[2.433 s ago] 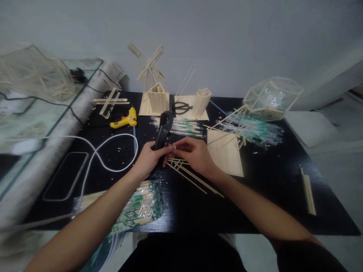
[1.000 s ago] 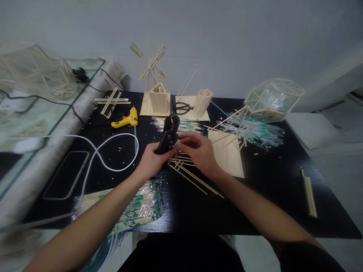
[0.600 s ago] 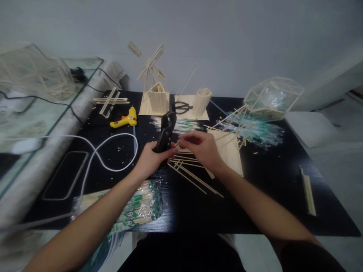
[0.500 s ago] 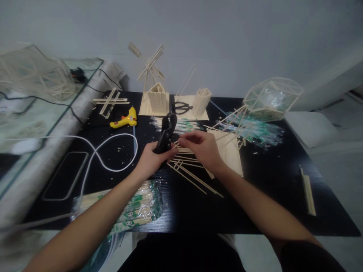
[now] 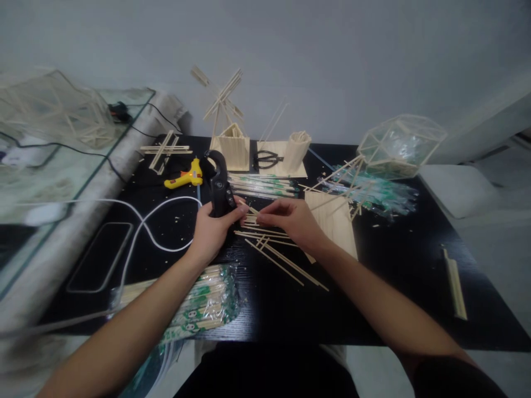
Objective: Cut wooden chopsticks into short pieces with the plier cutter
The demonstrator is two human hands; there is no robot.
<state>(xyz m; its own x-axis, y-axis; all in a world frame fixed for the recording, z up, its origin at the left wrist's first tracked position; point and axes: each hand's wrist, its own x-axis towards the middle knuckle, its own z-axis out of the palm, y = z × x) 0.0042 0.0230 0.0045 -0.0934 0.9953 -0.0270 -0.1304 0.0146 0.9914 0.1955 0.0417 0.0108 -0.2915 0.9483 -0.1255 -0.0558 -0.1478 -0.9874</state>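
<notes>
Left hand [image 5: 211,233]: grips black cutter [image 5: 219,190].
Right hand [image 5: 294,222]: pinches thin stick [image 5: 251,209].
Loose sticks [image 5: 262,241]: obstructing, near right hand.
Glue gun [image 5: 185,178]: far left.
Bagged sticks [image 5: 209,298]: near left.

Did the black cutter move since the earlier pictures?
Yes. The black cutter, in the left hand, has moved leftward in the view, nearer the yellow glue gun.
</notes>
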